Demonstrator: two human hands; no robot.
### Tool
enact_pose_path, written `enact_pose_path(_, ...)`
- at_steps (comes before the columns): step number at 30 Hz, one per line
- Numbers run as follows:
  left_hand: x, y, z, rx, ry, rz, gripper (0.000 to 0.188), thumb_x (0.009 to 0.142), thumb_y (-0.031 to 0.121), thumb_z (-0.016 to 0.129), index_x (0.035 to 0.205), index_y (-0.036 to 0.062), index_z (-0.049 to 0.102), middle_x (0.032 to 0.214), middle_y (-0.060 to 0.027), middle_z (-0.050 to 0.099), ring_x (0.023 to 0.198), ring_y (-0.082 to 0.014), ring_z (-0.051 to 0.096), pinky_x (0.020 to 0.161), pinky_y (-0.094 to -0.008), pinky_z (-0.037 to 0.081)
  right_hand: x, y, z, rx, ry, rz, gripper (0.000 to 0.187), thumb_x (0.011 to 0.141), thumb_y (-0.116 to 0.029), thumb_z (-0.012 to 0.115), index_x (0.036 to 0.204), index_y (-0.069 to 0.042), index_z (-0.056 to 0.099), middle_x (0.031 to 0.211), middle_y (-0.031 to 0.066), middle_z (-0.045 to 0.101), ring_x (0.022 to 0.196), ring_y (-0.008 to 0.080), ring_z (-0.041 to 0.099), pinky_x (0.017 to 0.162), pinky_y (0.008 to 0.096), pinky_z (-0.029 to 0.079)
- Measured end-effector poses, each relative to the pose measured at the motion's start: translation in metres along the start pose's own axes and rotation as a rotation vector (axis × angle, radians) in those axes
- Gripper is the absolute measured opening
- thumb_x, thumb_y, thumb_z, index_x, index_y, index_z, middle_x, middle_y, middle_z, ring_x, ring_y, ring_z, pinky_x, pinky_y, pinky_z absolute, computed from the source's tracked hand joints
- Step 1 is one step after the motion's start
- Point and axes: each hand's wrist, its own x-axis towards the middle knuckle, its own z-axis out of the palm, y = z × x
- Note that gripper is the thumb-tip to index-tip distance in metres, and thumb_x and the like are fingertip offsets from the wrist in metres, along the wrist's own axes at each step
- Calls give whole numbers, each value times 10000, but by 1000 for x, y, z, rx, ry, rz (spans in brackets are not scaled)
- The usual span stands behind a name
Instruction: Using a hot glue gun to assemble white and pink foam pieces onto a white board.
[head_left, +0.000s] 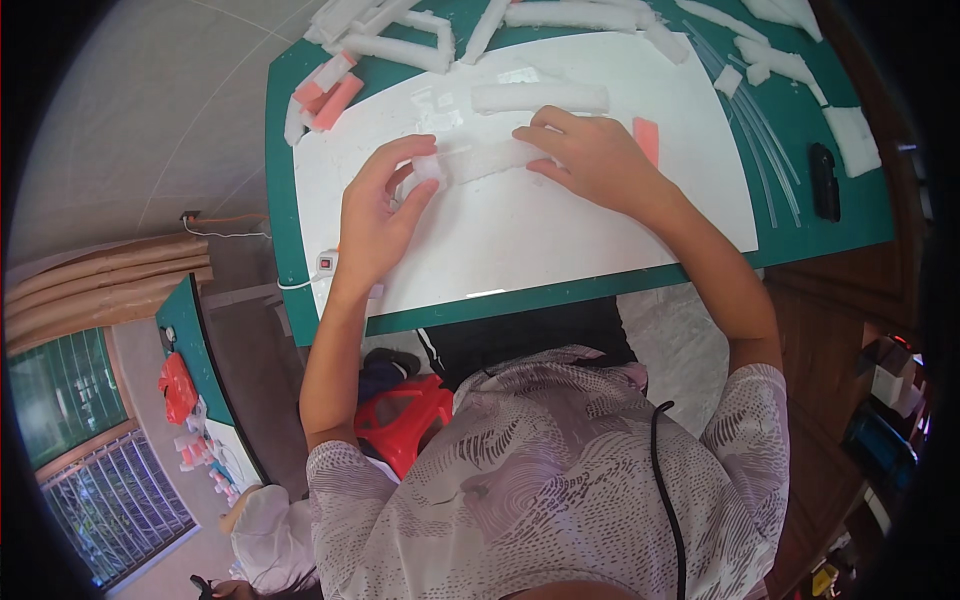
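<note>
Above the white board [560, 235], both of my hands hold a pale, partly see-through foam strip [485, 162] that lies crosswise between them. My left hand [380, 210] has thumb and fingers closed around its left end, where a small white block-like part [427, 168] shows between the fingertips. Whether that block is part of the strip or separate, I cannot tell. At the other end my right hand [600, 165] pinches the strip between thumb and fingers. Just beyond it rests a longer white foam piece [540, 97]. A flat pink piece [646, 140] lies beside my right hand.
White foam lengths [575, 14] line the green table's [830, 245] far side. Pink foam blocks [335, 103] sit at the far left, thin clear rods [765, 150] and a black object [824, 182] at right. A switch [326, 263] with cable is near my left forearm. Another person [270, 540] is at lower left.
</note>
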Motion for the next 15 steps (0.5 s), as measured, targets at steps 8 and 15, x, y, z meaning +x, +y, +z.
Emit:
enact_pose_path(8, 8, -1, 6, -51, -23, 21, 400, 835, -73, 642, 1207, 45, 559, 1242, -73, 474, 1206, -209, 517, 1029, -349, 475, 0, 0, -1, 9, 14, -4, 303, 816, -201, 732, 1087, -81, 670, 1004, 62, 633, 822, 232, 665, 698, 325, 541)
enact_pose_path(15, 12, 2, 8, 32, -61, -44, 383, 823, -99, 647, 1162, 43, 540, 1205, -48, 470, 1182, -173, 501, 959, -290, 482, -1, -1, 0, -4, 22, -14, 297, 818, -202, 731, 1081, -78, 673, 1002, 62, 636, 818, 228, 665, 690, 321, 541)
